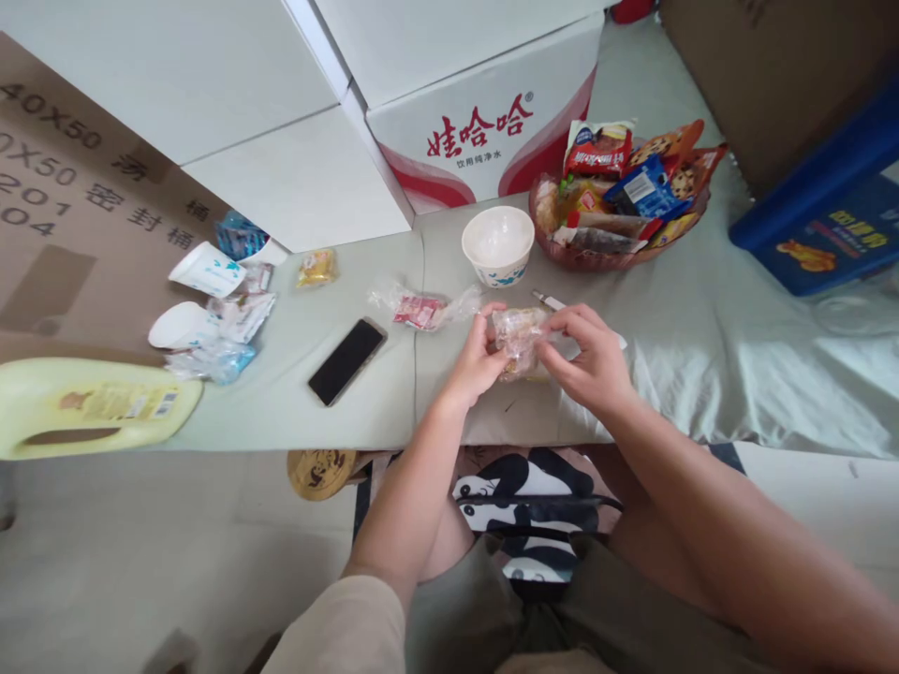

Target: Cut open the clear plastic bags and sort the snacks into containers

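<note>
My left hand (472, 360) and my right hand (591, 356) both pinch a small snack in clear plastic wrap (518, 335), held just above the low cloth-covered table (365, 412). The left fingers grip its left side, the right fingers its right end. Just behind the hands stands an empty white paper bowl (498, 245). A torn clear wrapper with red bits (423, 309) lies left of the hands. A thin white-handled tool (554, 301) lies behind my right hand, partly hidden.
A black phone (346, 360) lies left of the hands. A reddish basket of packaged snacks (618, 220) sits at the back right. Paper cups and wrappers (211, 309) and a yellow jug (91, 407) are at the left. White cartons (484, 103) stand behind; a blue box (829, 215) right.
</note>
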`<state>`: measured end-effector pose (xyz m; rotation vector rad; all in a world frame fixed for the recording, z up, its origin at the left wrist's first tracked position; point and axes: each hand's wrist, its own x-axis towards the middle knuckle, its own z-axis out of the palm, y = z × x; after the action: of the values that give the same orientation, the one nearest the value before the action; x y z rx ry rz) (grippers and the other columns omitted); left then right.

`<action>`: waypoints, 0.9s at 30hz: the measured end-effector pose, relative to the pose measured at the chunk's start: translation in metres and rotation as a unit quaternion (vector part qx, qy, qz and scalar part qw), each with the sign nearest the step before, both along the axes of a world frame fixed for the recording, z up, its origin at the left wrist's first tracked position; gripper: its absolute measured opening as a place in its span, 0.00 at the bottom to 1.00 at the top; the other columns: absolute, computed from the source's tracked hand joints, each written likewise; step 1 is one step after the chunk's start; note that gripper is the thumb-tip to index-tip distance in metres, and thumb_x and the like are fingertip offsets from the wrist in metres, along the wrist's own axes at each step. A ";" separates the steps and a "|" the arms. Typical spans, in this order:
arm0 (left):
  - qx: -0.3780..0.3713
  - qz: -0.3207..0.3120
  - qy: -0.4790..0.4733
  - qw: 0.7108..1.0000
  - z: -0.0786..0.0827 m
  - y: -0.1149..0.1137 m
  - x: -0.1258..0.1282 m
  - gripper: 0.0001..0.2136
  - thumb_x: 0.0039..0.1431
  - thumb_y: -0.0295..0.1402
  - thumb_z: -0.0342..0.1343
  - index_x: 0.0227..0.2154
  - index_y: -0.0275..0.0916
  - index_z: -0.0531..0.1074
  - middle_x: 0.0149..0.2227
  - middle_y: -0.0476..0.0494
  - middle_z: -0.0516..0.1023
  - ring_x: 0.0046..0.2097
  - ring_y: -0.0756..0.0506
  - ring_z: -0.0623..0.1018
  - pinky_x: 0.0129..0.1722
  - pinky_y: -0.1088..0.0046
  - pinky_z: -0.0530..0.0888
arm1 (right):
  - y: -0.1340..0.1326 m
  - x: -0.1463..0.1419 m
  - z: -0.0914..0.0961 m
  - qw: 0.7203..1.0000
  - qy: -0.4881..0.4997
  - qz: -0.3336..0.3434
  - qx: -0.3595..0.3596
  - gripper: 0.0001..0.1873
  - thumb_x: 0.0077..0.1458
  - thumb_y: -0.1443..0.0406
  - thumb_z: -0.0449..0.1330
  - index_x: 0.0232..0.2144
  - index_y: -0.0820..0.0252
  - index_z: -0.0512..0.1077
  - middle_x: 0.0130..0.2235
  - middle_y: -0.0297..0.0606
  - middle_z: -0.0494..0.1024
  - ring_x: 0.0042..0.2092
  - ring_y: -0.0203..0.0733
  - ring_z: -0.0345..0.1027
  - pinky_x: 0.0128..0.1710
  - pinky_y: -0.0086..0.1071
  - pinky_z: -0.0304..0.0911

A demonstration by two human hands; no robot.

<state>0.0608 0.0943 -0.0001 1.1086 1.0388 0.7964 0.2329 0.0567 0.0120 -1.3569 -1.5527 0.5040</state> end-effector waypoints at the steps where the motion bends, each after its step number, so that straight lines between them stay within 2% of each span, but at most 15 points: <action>1: 0.000 -0.008 -0.012 1.000 -0.001 -0.001 -0.002 0.36 0.52 0.46 0.69 0.63 0.51 0.63 0.50 0.44 0.81 0.44 0.43 0.81 0.44 0.66 0.77 | 0.000 0.000 -0.002 1.000 -0.001 -0.004 0.006 0.04 0.56 0.61 0.59 0.33 0.53 0.71 0.39 0.41 0.77 0.43 0.49 0.72 0.46 0.45 0.69; 3: -0.013 -0.020 -0.052 0.998 -0.001 -0.005 -0.006 0.35 0.55 0.56 0.64 0.63 0.52 0.65 0.54 0.43 0.79 0.50 0.40 0.81 0.49 0.63 0.77 | 0.000 -0.001 -0.007 1.000 0.002 -0.024 0.009 0.09 0.54 0.60 0.60 0.39 0.53 0.71 0.44 0.43 0.77 0.48 0.51 0.72 0.47 0.45 0.69; 5: -0.026 -0.043 -0.083 0.995 0.000 -0.010 -0.011 0.41 0.52 0.61 0.63 0.67 0.54 0.61 0.58 0.41 0.77 0.57 0.36 0.78 0.55 0.58 0.76 | -0.001 -0.002 -0.012 0.999 0.011 -0.035 -0.007 0.15 0.53 0.59 0.61 0.44 0.53 0.71 0.48 0.45 0.76 0.52 0.53 0.71 0.48 0.46 0.69; 6: -0.022 -0.061 -0.082 0.994 0.002 -0.014 -0.013 0.47 0.48 0.59 0.67 0.69 0.54 0.57 0.60 0.40 0.76 0.60 0.35 0.76 0.58 0.57 0.74 | -0.001 -0.003 -0.013 0.999 0.018 -0.030 -0.020 0.18 0.53 0.59 0.61 0.47 0.54 0.70 0.50 0.45 0.76 0.53 0.53 0.71 0.48 0.46 0.69; 9: 0.023 -0.106 -0.024 0.994 0.006 -0.023 -0.018 0.65 0.40 0.43 0.77 0.74 0.54 0.38 0.66 0.37 0.69 0.64 0.35 0.73 0.64 0.54 0.70 | -0.003 -0.006 -0.017 0.998 0.041 0.001 -0.057 0.20 0.54 0.57 0.61 0.49 0.54 0.69 0.52 0.46 0.77 0.54 0.53 0.71 0.51 0.48 0.69; 11: 0.043 -0.110 0.008 0.993 0.008 -0.027 -0.019 0.65 0.44 0.36 0.75 0.74 0.55 0.31 0.67 0.36 0.67 0.63 0.37 0.74 0.64 0.53 0.70 | -0.003 -0.008 -0.018 0.996 0.053 0.009 -0.074 0.22 0.54 0.57 0.61 0.50 0.54 0.69 0.53 0.46 0.77 0.54 0.53 0.71 0.53 0.49 0.69; 12: 0.051 -0.107 0.018 0.993 0.009 -0.028 -0.019 0.62 0.46 0.35 0.73 0.74 0.54 0.33 0.67 0.35 0.67 0.63 0.37 0.74 0.64 0.53 0.70 | -0.003 -0.009 -0.018 0.995 0.061 0.012 -0.080 0.22 0.54 0.56 0.61 0.51 0.55 0.69 0.54 0.47 0.77 0.54 0.54 0.71 0.54 0.50 0.68; 17: 0.095 -0.089 0.045 0.990 0.011 -0.029 -0.022 0.42 0.52 0.37 0.69 0.69 0.47 0.59 0.70 0.39 0.64 0.69 0.36 0.67 0.69 0.58 0.64 | 0.000 -0.014 -0.017 0.990 0.100 0.029 -0.098 0.21 0.54 0.58 0.60 0.50 0.55 0.68 0.53 0.46 0.78 0.54 0.53 0.72 0.58 0.52 0.66; 22: 0.067 -0.053 0.014 0.996 0.006 -0.027 -0.026 0.32 0.59 0.45 0.64 0.66 0.49 0.66 0.71 0.45 0.64 0.72 0.38 0.64 0.70 0.61 0.63 | 0.005 -0.015 -0.018 0.983 0.142 0.051 -0.104 0.21 0.57 0.56 0.59 0.51 0.53 0.66 0.52 0.44 0.78 0.56 0.51 0.71 0.59 0.50 0.66; 25: 0.033 -0.035 -0.001 0.999 -0.003 -0.023 -0.026 0.28 0.63 0.50 0.58 0.65 0.52 0.69 0.69 0.47 0.69 0.71 0.39 0.65 0.68 0.60 0.66 | 0.007 -0.013 -0.020 0.977 0.160 0.070 -0.123 0.23 0.57 0.55 0.59 0.53 0.51 0.65 0.53 0.44 0.78 0.58 0.51 0.70 0.57 0.50 0.67; 27: 0.028 -0.026 -0.010 0.999 -0.006 -0.019 -0.026 0.27 0.62 0.49 0.58 0.62 0.50 0.72 0.65 0.46 0.73 0.70 0.37 0.67 0.67 0.58 0.68 | 0.008 -0.010 -0.021 0.969 0.177 0.089 -0.149 0.26 0.56 0.56 0.61 0.56 0.50 0.63 0.55 0.45 0.77 0.58 0.52 0.70 0.54 0.50 0.69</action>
<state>0.0348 0.0751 -0.0061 1.1678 0.9730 0.7978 0.2227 0.0646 -0.0089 -1.2659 -1.3425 1.0685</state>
